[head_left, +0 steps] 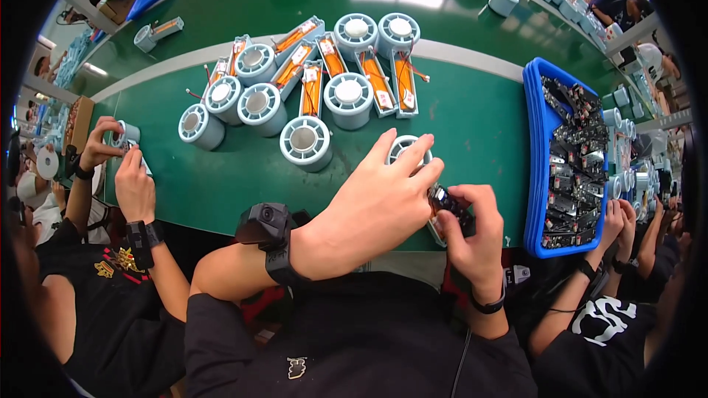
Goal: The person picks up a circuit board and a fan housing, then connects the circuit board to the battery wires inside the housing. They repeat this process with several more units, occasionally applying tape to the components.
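Observation:
My left hand (pixel 387 195) is closed over a light-blue housing with a round slotted head (pixel 402 146), much of it hidden under my fingers. Between the thumb and fingers of my right hand (pixel 476 239) is a small black circuit board (pixel 456 208), pressed close against the housing's handle end. Beyond my hands stand several like housings; one, with a grey disc in its head (pixel 303 139), is nearest. Some handles lie open toward the back, showing orange-wrapped batteries (pixel 312 92) and thin wires.
A stack of blue trays (pixel 532 177) at the right carries many black circuit boards (pixel 577 169). At the left, a co-worker's hands (pixel 133 177) hold another housing (pixel 130 133). A further co-worker's hands (pixel 618 221) are beyond the trays. A pale strip (pixel 472 59) crosses the green table.

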Demonstrator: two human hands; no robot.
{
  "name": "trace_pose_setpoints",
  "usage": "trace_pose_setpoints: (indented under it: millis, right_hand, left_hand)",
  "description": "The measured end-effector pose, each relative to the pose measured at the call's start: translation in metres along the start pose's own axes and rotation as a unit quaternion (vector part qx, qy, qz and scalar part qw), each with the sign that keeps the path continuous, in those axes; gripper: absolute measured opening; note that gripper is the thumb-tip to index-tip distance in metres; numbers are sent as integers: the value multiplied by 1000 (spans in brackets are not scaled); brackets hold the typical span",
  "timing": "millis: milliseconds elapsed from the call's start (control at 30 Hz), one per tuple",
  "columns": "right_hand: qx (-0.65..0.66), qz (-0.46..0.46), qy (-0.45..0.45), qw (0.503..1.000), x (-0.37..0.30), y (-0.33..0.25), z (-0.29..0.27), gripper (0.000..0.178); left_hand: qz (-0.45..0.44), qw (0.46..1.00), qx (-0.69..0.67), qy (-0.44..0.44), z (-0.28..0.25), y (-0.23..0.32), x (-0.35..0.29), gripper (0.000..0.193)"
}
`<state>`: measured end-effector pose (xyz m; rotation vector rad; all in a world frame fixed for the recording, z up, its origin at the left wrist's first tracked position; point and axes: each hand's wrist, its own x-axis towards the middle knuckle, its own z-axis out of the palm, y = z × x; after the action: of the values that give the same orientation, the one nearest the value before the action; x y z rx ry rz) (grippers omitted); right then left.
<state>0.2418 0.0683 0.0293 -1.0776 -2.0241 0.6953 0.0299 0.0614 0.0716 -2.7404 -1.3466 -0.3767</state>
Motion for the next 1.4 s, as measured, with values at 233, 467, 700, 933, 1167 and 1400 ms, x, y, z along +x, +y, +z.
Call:
trace_pose_setpoints:
  millis: [233,467,700,933,1167,1400]
  right_hand:
    - [-35,9,-24,999,6,-10,-11,36]
    - [-61,28,-66,996,11,-23,-1,38]
    - [34,-11,-172,984,13,13,-15,36]
    - [262,190,-76,943,-14,24,-5,33]
    - [332,4,121,935,-26,32,25,48]
    - [244,66,114,961,-30,19,22,38]
  left_hand:
    - [72,984,-51,156,29,-25,-11,12]
    - [70,971,-76,216,36,-21,-18,6]
    - [19,984,-42,175,31,-16,-14,6]
    - [58,984,-66,154,35,-17,-5,12]
    - [125,963,23,236,-33,-50,45,12]
    - [-195,962,72,174,-19,-244,103,3]
